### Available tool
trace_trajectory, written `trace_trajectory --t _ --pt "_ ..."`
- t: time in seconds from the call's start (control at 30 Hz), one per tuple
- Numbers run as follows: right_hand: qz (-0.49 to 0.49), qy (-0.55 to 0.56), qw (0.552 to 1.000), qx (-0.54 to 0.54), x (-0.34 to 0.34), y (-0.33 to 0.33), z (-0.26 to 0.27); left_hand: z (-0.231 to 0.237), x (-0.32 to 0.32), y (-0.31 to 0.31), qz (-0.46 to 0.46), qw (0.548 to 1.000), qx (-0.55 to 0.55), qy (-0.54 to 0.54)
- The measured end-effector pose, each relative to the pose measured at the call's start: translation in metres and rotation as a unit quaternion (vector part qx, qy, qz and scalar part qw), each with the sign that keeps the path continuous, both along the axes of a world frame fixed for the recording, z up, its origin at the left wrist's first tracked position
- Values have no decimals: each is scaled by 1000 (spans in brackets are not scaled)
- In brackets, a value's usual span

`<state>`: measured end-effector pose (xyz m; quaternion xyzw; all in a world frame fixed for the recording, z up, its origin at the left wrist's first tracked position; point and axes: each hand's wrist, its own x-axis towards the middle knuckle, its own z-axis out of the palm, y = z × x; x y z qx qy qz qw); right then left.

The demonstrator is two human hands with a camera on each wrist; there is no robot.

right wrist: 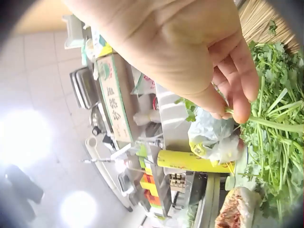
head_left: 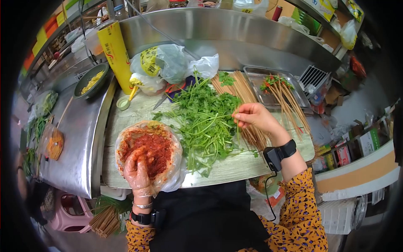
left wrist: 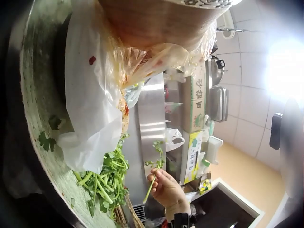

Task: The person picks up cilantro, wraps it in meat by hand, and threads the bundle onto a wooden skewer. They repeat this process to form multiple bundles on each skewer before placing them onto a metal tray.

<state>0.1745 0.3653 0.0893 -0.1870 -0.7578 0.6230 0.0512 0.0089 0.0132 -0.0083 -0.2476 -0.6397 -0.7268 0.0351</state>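
My bare right hand point(head_left: 254, 117) pinches a cilantro sprig point(left wrist: 152, 183) by its stem, thumb against fingertips. In the right wrist view, the sprig's pale stem point(right wrist: 273, 123) sticks out past the fingers. Below it lies a large heap of cilantro point(head_left: 205, 122). The left hand point(head_left: 137, 170), in a clear plastic glove smeared red, is in a red, moist minced mixture point(head_left: 156, 147). That mixture fills a round container lined with a plastic bag point(head_left: 176, 145). The left fingers are bent and partly hidden in the red mass, so I cannot tell whether they grip any.
Bamboo skewers point(head_left: 241, 86) lie behind the heap and under the right hand. Filled skewers point(head_left: 282, 86) rest on a metal tray point(head_left: 256, 72) at the right. Plastic bags point(head_left: 170, 63), scissors point(head_left: 160, 102) and a yellow box point(head_left: 114, 54) stand at the back.
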Motion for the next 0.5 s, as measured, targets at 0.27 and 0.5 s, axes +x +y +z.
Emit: trace_trajectory --t 0.27,0.5 --pt "67 11 997 21 -22 -45 2 -4 -2 1 11 1000 -1 -23" --pt "151 56 947 278 -29 -77 15 60 16 15 7 989 -84 119"
